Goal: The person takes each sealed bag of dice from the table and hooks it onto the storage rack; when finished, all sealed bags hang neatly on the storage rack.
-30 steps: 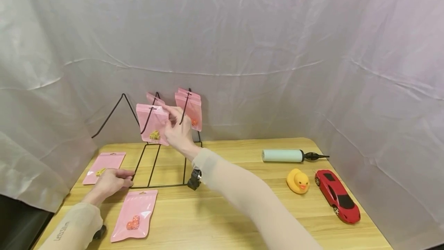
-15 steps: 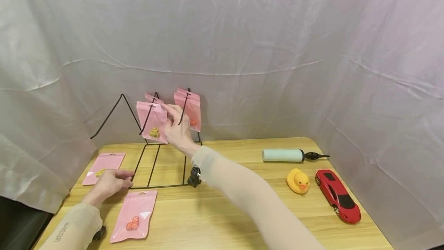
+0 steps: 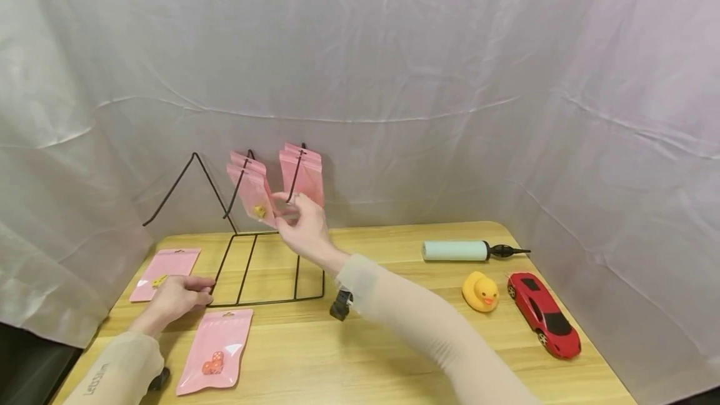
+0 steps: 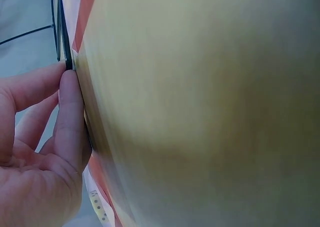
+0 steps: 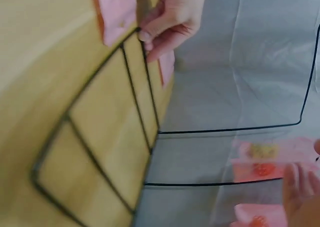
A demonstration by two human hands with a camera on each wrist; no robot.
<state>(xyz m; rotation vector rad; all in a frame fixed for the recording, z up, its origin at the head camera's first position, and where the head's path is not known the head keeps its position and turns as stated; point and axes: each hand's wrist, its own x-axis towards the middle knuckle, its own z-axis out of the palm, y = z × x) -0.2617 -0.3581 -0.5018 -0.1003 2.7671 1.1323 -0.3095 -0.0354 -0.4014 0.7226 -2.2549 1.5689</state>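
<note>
Fingers of the right hand (image 3: 306, 227) are parted, gripping nothing, beside a translucent pink bag (image 3: 250, 191) with a yellow filling (image 3: 259, 211) low inside. It hangs on the middle hook (image 3: 235, 190), long axis near upright, lower end slanting toward that hand. The left hand (image 3: 175, 297) pinches the black wire rack's (image 3: 264, 302) near corner.

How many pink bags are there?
6 that I can see: two pink bags on the middle hook, two on the right hook, one on the table partly behind the left hand, one nearer with orange dice. More may hide behind the hanging ones.
</note>
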